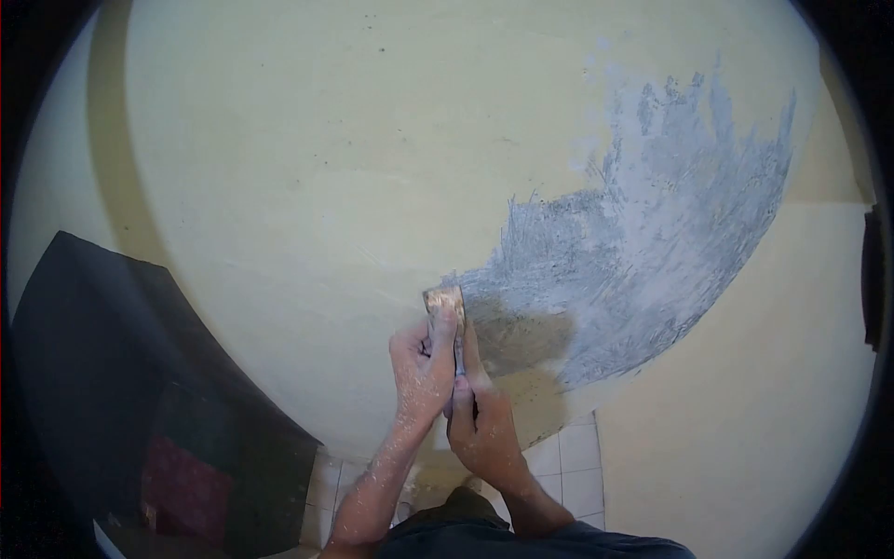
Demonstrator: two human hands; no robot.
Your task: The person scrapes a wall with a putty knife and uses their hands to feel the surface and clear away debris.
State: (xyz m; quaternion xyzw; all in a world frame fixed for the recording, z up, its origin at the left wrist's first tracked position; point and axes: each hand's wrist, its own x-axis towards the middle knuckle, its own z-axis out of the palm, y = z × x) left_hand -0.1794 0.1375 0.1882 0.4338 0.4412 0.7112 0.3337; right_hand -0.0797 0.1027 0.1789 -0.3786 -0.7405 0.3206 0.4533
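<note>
Two hands on one tool: I see the left hand (pixel 424 359) wrapped tight around the handle of the scraper (pixel 445 300), fingers up near the blade and white dust along the forearm. The right hand (pixel 480 424) sits just below and touches it, also clenched on the handle, with one finger stretched up along it. The blade is worn and brownish, pressed against the wall (pixel 307 168) at the lower left edge of the grey patch (pixel 643 252). The patch fans up and to the right over pale yellow paint, with a darker brownish spot just right of the blade. The tiled floor (pixel 573 456) shows under the hands at the wall's foot. A dark panel (pixel 121 373) stands low on the left — well apart from both hands.
</note>
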